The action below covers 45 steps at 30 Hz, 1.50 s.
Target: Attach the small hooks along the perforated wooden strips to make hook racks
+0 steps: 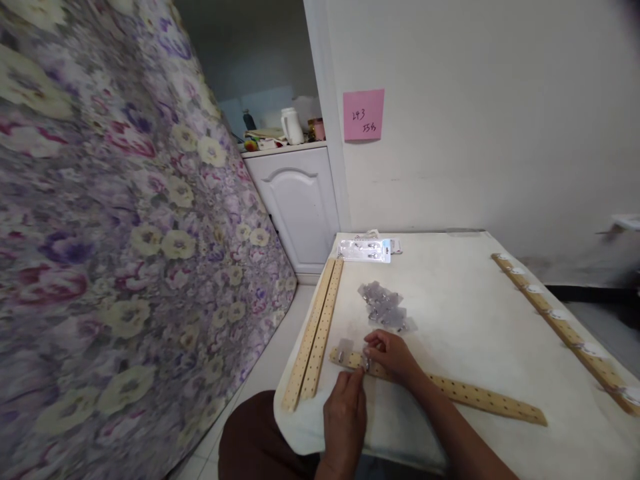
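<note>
While L hand (345, 410) (grip unclear) meets perforated wood strip (475, 397), R hand (393, 357) fingers pinch metal clip (367, 365).

Big draped floral cloth (125, 233): grey-lilac ground w/ purple, pink & cream blooms. Square paper sticky note (363, 115): bright pink, dark scribble. Panelled cabinet door (300, 207) & plastic jug (291, 125): white. Cloth table cover (465, 313): plain off-white. Nearest long wooden strip (470, 395): pale tan w/ rows of dark dots; twin wooden strips (316, 330) same. Far wooden strip (560, 323): tan w/ white discs. Small plastic hooks pile (385, 307): greyish-clear. Trousers (255, 440): dk brown.
</note>
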### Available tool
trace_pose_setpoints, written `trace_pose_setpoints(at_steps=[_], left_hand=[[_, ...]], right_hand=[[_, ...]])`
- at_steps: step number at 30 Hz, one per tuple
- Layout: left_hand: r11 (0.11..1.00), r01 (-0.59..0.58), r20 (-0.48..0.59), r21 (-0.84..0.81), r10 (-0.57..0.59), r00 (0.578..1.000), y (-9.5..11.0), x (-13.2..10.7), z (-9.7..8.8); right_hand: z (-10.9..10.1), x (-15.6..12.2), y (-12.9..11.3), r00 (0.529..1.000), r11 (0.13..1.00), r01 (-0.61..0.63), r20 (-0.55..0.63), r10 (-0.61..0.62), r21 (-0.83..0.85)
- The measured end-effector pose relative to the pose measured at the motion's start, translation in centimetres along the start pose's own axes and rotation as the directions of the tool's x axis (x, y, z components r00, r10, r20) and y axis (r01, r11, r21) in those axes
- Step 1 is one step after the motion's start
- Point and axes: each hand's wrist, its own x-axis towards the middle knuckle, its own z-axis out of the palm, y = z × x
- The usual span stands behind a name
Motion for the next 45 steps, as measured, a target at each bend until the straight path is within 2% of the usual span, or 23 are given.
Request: trace_pose_setpoints(at_steps=[11,15,20,24,27,30,35,38,45], left_hand=[[1.000,-0.008,-0.002,0.028,0.008,1.000,0.0,0.0,0.0],[0.998,0.001,0.014,0.058,-0.002,1.000,0.2,0.1,-0.1],[1.000,0.007,0.022,0.014,-0.007,1.000,0.2,0.1,-0.3],[1.000,-0.005,0.002,-0.010,0.005,1.000,0.1,0.1,-0.3],[0.999,0.000,-0.034,-0.042,-0.001,0.999,0.1,0.1,-0.3],[0.996,0.019,-0.074,-0.092,-0.026,0.997,0.1,0.2,-0.3],[0.986,0.043,-0.076,-0.158,-0.056,0.996,0.3,0.2,-0.4],[0.984,0.039,-0.073,-0.171,-0.052,0.996,0.3,0.2,-0.4],[0.989,0.021,-0.056,-0.148,-0.029,0.998,0.4,0.2,-0.4]], right_hand=[[0.2,0.2,0.0,0.999,0.997,-0.034,0.006,0.034,-0.064],[0.1,0.1,-0.2,1.000,0.997,-0.022,0.012,0.023,-0.074],[0.1,0.1,-0.4,1.000,0.994,0.001,0.008,0.000,-0.105],[-0.2,-0.3,-1.0,0.997,0.994,0.047,-0.056,-0.052,-0.100],[-1.7,-1.5,-1.3,0.989,0.989,0.057,-0.124,-0.075,-0.139],[-4.1,-3.9,-0.5,0.989,0.976,0.018,-0.141,-0.050,-0.219],[-7.3,-8.1,1.3,0.999,0.938,-0.011,-0.048,-0.006,-0.346],[-7.6,-9.0,1.3,0.998,0.918,-0.025,-0.058,0.003,-0.395],[-6.8,-9.3,0.9,0.992,0.908,-0.097,-0.117,0.053,-0.408]])
